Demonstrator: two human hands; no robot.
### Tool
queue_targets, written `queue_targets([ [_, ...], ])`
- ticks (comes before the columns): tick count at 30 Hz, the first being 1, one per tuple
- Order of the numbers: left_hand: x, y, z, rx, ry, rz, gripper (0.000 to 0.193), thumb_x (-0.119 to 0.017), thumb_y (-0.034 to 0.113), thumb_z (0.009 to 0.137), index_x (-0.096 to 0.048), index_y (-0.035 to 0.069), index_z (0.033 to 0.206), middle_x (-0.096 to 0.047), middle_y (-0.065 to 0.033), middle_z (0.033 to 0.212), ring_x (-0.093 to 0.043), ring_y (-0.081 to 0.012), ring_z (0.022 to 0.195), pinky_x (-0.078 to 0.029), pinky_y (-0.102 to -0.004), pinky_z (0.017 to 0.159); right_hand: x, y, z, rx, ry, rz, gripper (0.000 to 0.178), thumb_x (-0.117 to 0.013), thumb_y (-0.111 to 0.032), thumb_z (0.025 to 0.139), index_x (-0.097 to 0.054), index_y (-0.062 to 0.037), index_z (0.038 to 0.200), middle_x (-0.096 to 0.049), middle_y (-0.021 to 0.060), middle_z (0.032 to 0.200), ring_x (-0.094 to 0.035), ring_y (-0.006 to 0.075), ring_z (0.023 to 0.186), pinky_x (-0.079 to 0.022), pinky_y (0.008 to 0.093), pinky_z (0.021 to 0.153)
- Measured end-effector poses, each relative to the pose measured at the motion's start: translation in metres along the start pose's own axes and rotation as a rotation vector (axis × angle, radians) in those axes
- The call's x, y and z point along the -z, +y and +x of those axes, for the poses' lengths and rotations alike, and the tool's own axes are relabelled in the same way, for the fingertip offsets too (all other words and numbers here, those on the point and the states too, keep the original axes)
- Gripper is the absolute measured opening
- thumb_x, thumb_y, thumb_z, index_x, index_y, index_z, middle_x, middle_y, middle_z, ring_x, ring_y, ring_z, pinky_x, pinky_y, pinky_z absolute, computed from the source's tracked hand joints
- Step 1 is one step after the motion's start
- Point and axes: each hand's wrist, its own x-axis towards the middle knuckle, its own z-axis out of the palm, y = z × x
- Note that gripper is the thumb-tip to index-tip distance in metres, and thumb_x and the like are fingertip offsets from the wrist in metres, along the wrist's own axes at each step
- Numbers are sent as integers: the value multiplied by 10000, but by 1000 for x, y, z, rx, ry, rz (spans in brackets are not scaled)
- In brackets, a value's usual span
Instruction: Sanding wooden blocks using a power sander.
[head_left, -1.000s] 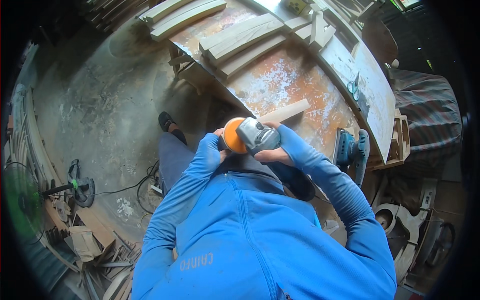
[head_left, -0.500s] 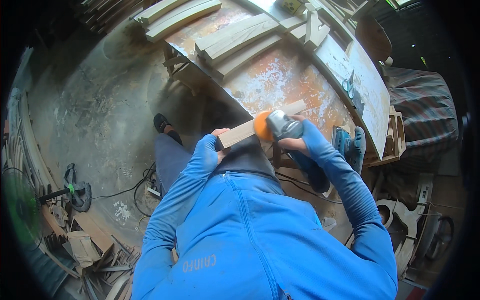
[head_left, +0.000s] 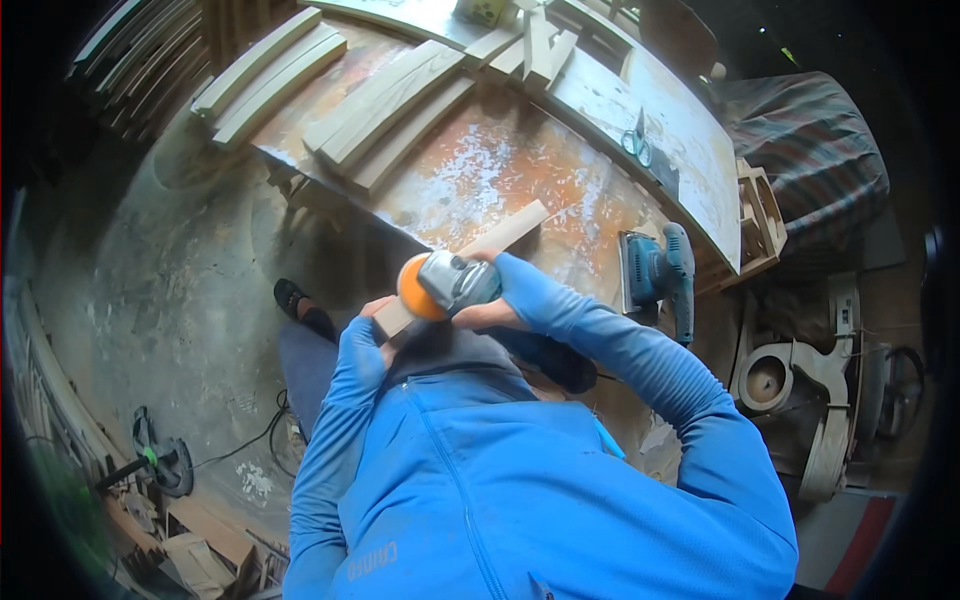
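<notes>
In the head view, the wooden piece [head_left: 508,231] is held in front of the person's waist, slanting away to the upper right; its far end is seen over the near part of the table [head_left: 510,160]. Its near end is gripped by the left hand [head_left: 370,330], with the fingers curled around it. A power tool [head_left: 456,283] with a silvery head is grasped by the right hand [head_left: 494,315], with fingers and thumb closed about the head, while its dark body is pointed back toward the lower right. The tool's orange disc [head_left: 414,288] is set across the near end of the wood, close to the left hand; whether the two surfaces are touching cannot be told. Both wrists are covered by blue sleeves [head_left: 620,335].

On the table, pale wooden lengths [head_left: 385,105] are laid side by side, and curved pieces [head_left: 275,75] are placed at its left end. Scissors [head_left: 637,142] are left on a white board [head_left: 690,115] along the far side. A blue-green sander [head_left: 655,270] is seen near the right hand's forearm. Farther right, a bulky form is draped with striped cloth [head_left: 805,150].
</notes>
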Motion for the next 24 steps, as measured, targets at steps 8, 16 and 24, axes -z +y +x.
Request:
queue_targets([
  [8,5,-6,10,-15,-50,5,510,-695,-109,782,-578,40,1256,-652,-56,1117,-585,-163,1092,-424,-304,996,88,61,-1,-145,237,12,880,-894,-404,661,-514,72,1295,-674,173,1092,-654,217,974,-522,311,877],
  [16,11,-15,11,-2,-64,-43,511,-694,-116,776,-586,36,1252,-655,-52,1134,-583,-150,1094,-422,-294,1000,142,93,8,-140,481,-4,492,-841,-347,723,-687,32,998,-714,91,836,-676,175,709,-547,293,663],
  [24,7,-27,5,-32,0,45,500,-748,-49,770,-615,45,1244,-681,-64,1108,-617,-162,1045,-460,-291,954,108,99,-20,7,506,215,430,-809,-266,784,-655,19,1067,-701,69,868,-665,160,731,-549,305,686],
])
